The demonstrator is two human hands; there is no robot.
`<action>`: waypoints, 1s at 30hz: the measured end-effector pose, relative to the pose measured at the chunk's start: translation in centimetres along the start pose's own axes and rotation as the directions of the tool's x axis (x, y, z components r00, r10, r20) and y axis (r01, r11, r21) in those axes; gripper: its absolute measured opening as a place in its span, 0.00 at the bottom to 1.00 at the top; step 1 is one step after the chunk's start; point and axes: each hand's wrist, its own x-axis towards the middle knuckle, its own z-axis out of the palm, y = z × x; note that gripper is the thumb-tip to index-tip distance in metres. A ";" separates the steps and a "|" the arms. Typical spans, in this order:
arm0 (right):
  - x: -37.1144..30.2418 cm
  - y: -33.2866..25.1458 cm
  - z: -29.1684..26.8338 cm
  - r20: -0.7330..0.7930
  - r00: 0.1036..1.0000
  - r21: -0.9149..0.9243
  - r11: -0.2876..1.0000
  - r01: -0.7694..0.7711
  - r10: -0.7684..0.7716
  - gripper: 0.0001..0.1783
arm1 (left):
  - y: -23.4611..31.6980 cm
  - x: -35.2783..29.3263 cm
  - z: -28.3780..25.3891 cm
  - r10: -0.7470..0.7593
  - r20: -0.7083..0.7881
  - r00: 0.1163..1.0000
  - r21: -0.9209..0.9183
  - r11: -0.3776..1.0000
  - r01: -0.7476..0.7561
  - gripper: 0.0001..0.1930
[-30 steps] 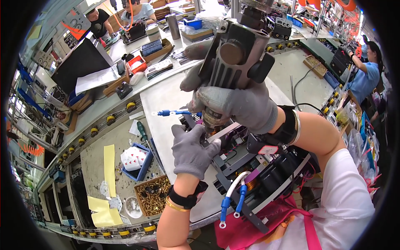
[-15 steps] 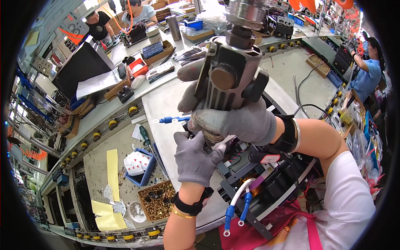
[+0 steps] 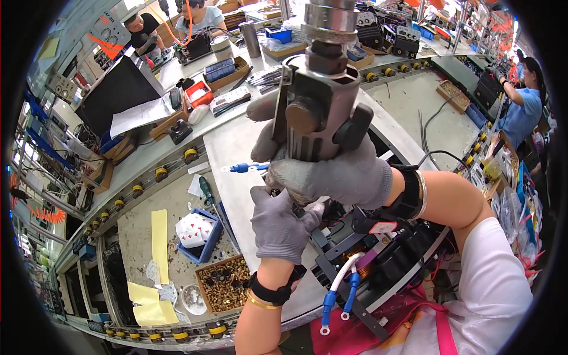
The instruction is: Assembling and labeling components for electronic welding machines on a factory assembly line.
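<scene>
My right hand (image 3: 349, 177), in a grey glove, is wrapped round a pneumatic screwdriver (image 3: 322, 97) held upright with its hose fitting at the top. Close beneath it, my gloved left hand (image 3: 277, 228) has its fingers bent together near the tool's lower end; what they pinch, if anything, is hidden. Both hands are over an opened electrical unit (image 3: 393, 260) with black parts and a copper coil. White cables with blue sleeves and ring terminals (image 3: 327, 305) hang at its near side. Another blue-sleeved ring terminal (image 3: 239, 168) sticks out left of my hands.
A wooden box of brass fasteners (image 3: 223, 284), a blue bin (image 3: 204, 245) with white labels, a green-handled screwdriver (image 3: 206, 189) and yellow paper strips (image 3: 159, 242) lie on the left. Roller tracks (image 3: 161, 174) edge the bench. Co-workers (image 3: 523, 106) sit at the far right and far left.
The pneumatic screwdriver has shifted slightly left and tilted a little. My right hand moves with it, and my left hand has moved slightly right; its grip looks much the same.
</scene>
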 end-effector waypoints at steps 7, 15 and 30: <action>-0.1 -0.4 -0.1 -0.048 0.999 -0.029 1.000 -0.007 0.006 0.14 | 0.7 0.1 -0.2 0.076 -0.059 0.995 0.066 0.995 -0.073 0.21; -0.1 -0.2 1.4 -0.018 0.998 0.004 0.999 -0.053 0.053 0.25 | -0.9 -0.1 0.6 -0.047 0.097 0.994 0.118 0.992 0.036 0.19; 0.5 0.6 1.7 -0.037 0.998 -0.019 0.999 -0.048 0.047 0.17 | 0.1 -0.1 -0.1 -0.068 -0.013 0.998 -0.089 0.994 0.067 0.18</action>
